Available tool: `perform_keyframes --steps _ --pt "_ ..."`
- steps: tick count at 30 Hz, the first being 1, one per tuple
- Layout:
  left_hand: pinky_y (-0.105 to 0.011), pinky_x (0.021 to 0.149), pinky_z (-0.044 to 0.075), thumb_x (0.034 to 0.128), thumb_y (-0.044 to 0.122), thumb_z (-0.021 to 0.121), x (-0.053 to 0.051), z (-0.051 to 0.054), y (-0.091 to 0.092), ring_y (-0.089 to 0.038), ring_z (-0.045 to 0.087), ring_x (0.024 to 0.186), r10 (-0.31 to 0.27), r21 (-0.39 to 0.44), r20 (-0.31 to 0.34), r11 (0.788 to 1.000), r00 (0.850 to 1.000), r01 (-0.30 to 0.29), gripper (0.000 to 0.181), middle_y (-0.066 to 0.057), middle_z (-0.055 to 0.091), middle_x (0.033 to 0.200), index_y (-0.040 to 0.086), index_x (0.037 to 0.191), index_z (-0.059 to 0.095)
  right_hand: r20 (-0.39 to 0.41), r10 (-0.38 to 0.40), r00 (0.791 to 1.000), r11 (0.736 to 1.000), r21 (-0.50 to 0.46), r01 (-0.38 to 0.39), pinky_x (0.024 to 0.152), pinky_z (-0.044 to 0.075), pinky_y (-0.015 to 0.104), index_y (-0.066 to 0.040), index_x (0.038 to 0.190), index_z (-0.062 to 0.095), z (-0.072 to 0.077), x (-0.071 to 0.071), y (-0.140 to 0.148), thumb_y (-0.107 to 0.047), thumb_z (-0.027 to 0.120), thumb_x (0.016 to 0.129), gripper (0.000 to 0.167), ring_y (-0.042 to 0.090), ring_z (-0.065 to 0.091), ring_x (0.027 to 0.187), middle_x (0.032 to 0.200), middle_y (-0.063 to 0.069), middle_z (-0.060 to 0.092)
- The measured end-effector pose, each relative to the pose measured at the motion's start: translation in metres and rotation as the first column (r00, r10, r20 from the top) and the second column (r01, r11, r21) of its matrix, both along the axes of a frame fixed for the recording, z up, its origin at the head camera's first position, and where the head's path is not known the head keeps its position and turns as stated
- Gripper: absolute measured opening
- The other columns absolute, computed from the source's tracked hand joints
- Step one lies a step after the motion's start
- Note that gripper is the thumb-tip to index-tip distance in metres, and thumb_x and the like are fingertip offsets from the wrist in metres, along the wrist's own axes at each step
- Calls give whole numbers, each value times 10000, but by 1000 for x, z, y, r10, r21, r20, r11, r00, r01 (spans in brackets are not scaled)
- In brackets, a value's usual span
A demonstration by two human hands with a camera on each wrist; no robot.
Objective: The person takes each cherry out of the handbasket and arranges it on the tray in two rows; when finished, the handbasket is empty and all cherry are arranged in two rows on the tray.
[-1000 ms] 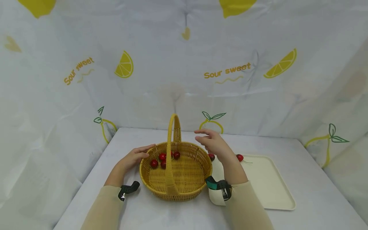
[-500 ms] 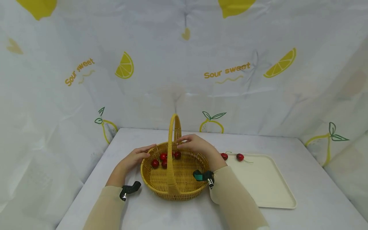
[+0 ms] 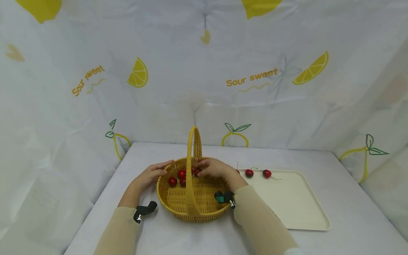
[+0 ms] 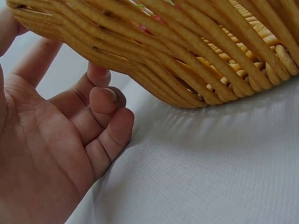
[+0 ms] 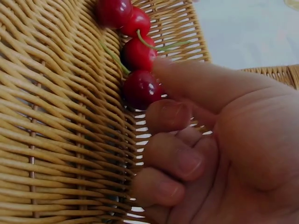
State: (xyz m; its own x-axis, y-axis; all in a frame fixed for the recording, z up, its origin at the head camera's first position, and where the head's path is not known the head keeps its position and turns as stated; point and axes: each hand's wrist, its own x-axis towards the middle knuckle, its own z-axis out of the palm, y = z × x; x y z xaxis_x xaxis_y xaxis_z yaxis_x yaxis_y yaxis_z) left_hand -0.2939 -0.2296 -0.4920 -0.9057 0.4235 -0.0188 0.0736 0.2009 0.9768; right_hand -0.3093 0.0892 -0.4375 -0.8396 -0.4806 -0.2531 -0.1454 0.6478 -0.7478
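Observation:
A yellow wicker basket [image 3: 211, 212] with a tall handle holds several red cherries [image 3: 173, 181] at its left and back. At the basket's left rim, my left hand [image 3: 145, 182] grips with its thumb over the edge; the left wrist view has the lower fingers [image 4: 112, 126] bent beside the woven wall [image 4: 154, 60]. My right hand [image 3: 220, 170] reaches inside from the right, behind the handle. Thumb and bent fingers meet the side of a dark red cherry [image 5: 140, 89], last in a row of cherries [image 5: 113, 13] along the wall in the right wrist view.
A cream tray [image 3: 298, 198] lies right of the basket, partly behind the right forearm. Near its back edge are cherries with stems [image 3: 249, 173], one of them [image 3: 267, 173] further right. White cloth with lemon prints hangs behind the table [image 3: 178, 235].
My right hand has swung left from over the tray's side into the basket and lowered to the dark cherry. My left hand has stayed at the rim.

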Motion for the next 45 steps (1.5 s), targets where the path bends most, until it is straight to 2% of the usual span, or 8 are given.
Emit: perform_keyframes --steps 4,8,11,16,21,25,37,45 --pt "-581 1178 271 980 171 581 -1 -2 0 -351 324 1492 -3 2 14 1000 1000 3 574 -111 405 1604 98 1540 482 24 -6 1000 1000 19 6 572 426 284 -207 1359 675 -3 1 -1 -220 730 963 400 106 409 564 1223 33 645" --pt "-586 1178 267 978 171 584 0 -3 1 -350 325 1492 -5 12 16 1000 1000 5 574 -111 407 1603 100 1539 485 41 3 999 1000 21 -4 503 389 249 -148 1354 668 -7 1 -3 -161 731 959 400 84 334 467 1119 40 647" --pt "-602 1184 239 980 177 579 0 -3 1 -359 308 1498 -8 11 2 1000 1000 8 572 -118 402 1605 96 1539 484 26 9 1000 999 42 -10 537 408 263 -131 1310 691 -8 2 -4 -159 745 947 368 99 367 505 1069 39 647" --pt "-613 1189 212 982 186 573 0 -3 1 -357 297 1504 -3 3 4 1000 1000 3 569 -113 404 1605 104 1539 487 -17 40 999 996 78 -39 731 483 333 -138 1191 733 -6 3 -5 -183 766 929 268 169 547 817 1129 32 666" --pt "-602 1194 206 979 166 570 0 -4 1 -360 291 1504 -9 11 3 1000 1000 9 572 -120 403 1604 96 1540 483 -35 89 995 991 107 -84 997 469 449 -166 1217 724 -5 5 -6 -229 798 903 329 220 561 1127 1297 49 639" --pt "-592 1198 204 980 159 569 0 -3 0 -355 279 1510 -13 13 -4 1000 1000 13 570 -119 399 1606 90 1539 482 -60 138 989 982 138 -129 1083 423 495 -169 1226 721 -5 6 -8 -278 799 903 349 258 548 1250 1332 53 636" --pt "-613 1194 193 974 189 582 0 -1 2 -344 298 1505 15 -6 6 1000 1000 -15 571 -103 418 1597 115 1534 498 -82 182 980 974 151 -169 927 477 398 -151 1218 697 -3 4 -15 -290 765 934 324 163 547 979 1147 -21 652" --pt "-611 1198 183 976 185 575 -1 -2 1 -342 288 1510 17 -8 7 1000 1000 -17 568 -98 416 1600 123 1535 498 -134 200 971 977 98 -188 820 481 370 -170 1203 700 26 13 -12 -321 751 940 308 158 553 903 998 -26 639"
